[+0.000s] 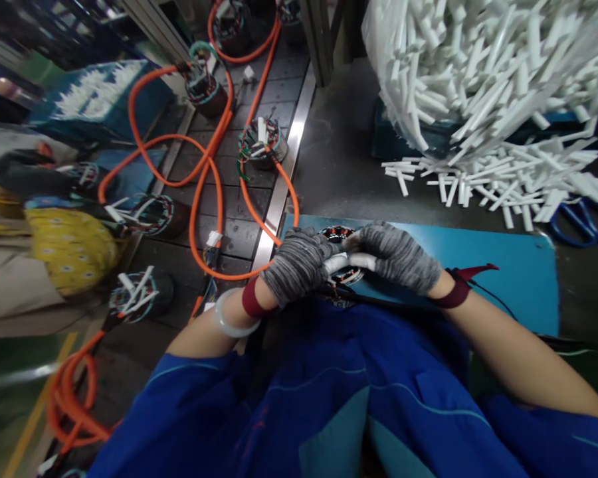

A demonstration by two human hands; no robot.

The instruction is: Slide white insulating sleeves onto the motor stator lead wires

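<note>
2 gloved hands meet over a stator (339,247) that lies on the blue mat (503,272), at the mat's near left corner and just in front of the person's blue jacket. The left hand (299,264) is curled over the stator's left side, fingers bent and pressing down on it; the right hand (396,255) reaches in from the mat's middle, its fingers closed on a white strip (346,262) that lies across the stator between the 2 hands. Only part of the stator's top shows between the gloves, so which slot the strip enters cannot be told. The step in hand looks like seating 1 white strip into the stator's windings, with the left hand steadying the part. The next move seems to call for a firm, straight push along the strip while the stator is kept from turning on the mat. Beyond the mat's far right edge a loose heap of white strips (498,179) lies on the tabletop, under a large clear bag (478,60) stuffed with more, and blue scissors (581,222) rest just off the mat's far right corner. Left of the mat runs a conveyor (239,219) carrying several other stators (262,141) tied to orange cables (199,179). Well left of the mat, another person in a yellow sleeve (70,245) sits by the conveyor.
</note>
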